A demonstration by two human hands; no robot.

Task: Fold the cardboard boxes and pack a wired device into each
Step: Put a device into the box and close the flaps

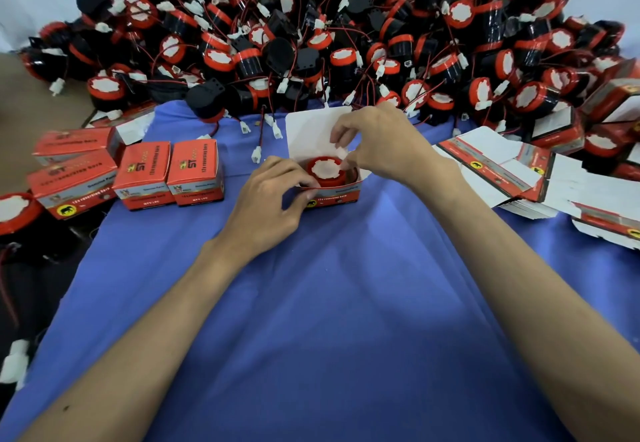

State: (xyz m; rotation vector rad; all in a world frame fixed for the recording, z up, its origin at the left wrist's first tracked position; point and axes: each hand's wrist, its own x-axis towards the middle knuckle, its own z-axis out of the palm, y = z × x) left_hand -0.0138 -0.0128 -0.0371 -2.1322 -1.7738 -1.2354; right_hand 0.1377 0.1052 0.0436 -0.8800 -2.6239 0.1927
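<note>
Centrally, left hand (pixel 273 199), right hand (pixel 375 145): fingers (pixel 294 168) tight on box (pixel 334 198) flap edges; wide cloth (pixel 329 303) nearside.

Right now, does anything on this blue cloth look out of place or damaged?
Nothing looks damaged. The stack of flat red-and-white cardboard boxes on the right lies fanned out unevenly, and one round red-and-black wired device lies alone at the far left, apart from the main heap.

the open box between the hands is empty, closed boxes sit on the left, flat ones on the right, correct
Not empty: the head view shows a red device already sitting in the open box. Closed boxes do sit on the left, flat ones on the right.
</note>
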